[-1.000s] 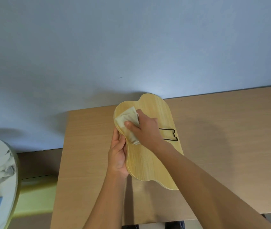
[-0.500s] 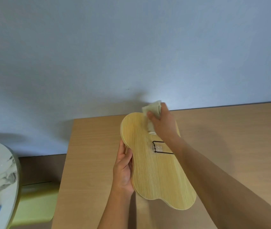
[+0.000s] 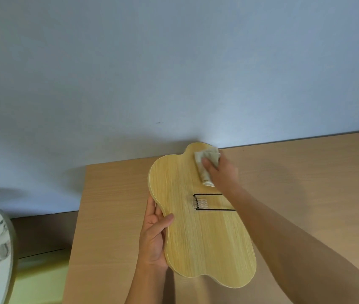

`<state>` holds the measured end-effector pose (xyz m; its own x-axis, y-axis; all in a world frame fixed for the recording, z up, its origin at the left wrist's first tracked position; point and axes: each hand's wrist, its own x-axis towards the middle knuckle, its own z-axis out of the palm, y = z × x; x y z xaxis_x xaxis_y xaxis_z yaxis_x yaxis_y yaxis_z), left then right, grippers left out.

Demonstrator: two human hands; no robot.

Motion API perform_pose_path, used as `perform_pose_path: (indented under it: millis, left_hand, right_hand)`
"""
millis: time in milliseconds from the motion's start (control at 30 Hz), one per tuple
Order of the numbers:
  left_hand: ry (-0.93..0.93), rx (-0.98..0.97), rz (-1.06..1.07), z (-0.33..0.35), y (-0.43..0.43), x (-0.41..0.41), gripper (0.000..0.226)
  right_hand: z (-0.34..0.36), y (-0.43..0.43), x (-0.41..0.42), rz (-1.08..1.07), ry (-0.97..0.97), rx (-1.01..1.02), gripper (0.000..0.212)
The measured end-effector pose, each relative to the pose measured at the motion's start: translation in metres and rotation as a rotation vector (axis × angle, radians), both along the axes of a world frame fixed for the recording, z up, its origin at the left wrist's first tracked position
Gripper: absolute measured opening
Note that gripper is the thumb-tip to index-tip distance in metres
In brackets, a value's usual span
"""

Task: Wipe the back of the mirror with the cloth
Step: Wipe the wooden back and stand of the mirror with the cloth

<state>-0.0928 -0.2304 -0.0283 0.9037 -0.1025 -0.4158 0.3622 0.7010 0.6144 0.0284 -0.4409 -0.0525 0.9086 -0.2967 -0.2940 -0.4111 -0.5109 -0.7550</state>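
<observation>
Mirror (image 3: pixel 198 229) held back-up above the wooden worktop (image 3: pixel 305 183), wavy wood-grain panel facing the camera. Left hand (image 3: pixel 153 235) clasping its left edge, thumb on the back, grip closed around the rim. Right hand (image 3: pixel 222 174) pressing a bunched pale cloth (image 3: pixel 206 163) onto the far top lobe, fingers closed over it. Black wire stand (image 3: pixel 209 201) folded flat at mid-panel.

My right hand (image 3: pixel 222 174) blurs and covers part of the cloth (image 3: pixel 207 165); the mirror (image 3: pixel 196 227) hides my left hand's (image 3: pixel 154 235) fingers.
</observation>
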Motion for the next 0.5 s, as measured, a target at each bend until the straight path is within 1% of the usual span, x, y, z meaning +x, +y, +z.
perform_pose_path:
  millis: [100, 167, 200, 233, 267, 300, 333, 367, 400, 433, 500]
  left_hand:
    - [0.013, 0.002, -0.002, -0.001, 0.001, -0.001, 0.079]
    - [0.021, 0.011, -0.003, -0.001, 0.001, -0.001, 0.079]
    - [0.025, 0.015, -0.004, -0.001, 0.002, 0.0, 0.079]
    - [0.03, 0.019, -0.006, -0.001, 0.002, 0.0, 0.079]
    - [0.035, 0.023, -0.008, -0.001, 0.003, 0.0, 0.079]
    - [0.04, 0.026, -0.009, -0.001, 0.003, 0.0, 0.079]
    - [0.043, 0.028, -0.008, -0.001, 0.004, 0.0, 0.079]
    - [0.045, 0.026, -0.004, -0.001, 0.004, 0.001, 0.078]
    - [0.047, 0.019, 0.001, 0.0, 0.004, 0.001, 0.078]
    - [0.051, 0.011, 0.004, 0.0, 0.005, 0.001, 0.078]
    - [0.057, 0.009, 0.0, 0.0, 0.006, 0.002, 0.078]
  right_hand:
    - [-0.02, -0.038, -0.01, -0.072, 0.076, -0.181, 0.026]
    - [-0.019, -0.054, -0.013, -0.147, 0.112, -0.276, 0.023]
    - [-0.015, -0.057, -0.011, -0.166, 0.096, -0.294, 0.022]
    - [-0.009, -0.056, -0.008, -0.161, 0.06, -0.263, 0.025]
    - [0.0, -0.05, -0.003, -0.129, 0.015, -0.181, 0.033]
    - [0.01, -0.039, 0.003, -0.089, -0.035, -0.043, 0.04]
    - [0.021, -0.024, 0.009, -0.048, -0.074, 0.127, 0.042]
    - [0.029, -0.009, 0.015, -0.011, -0.098, 0.27, 0.04]
    - [0.034, 0.006, 0.02, 0.027, -0.112, 0.35, 0.037]
    - [0.036, 0.019, 0.025, 0.066, -0.123, 0.361, 0.036]
    - [0.03, 0.033, 0.032, 0.12, -0.123, 0.254, 0.036]
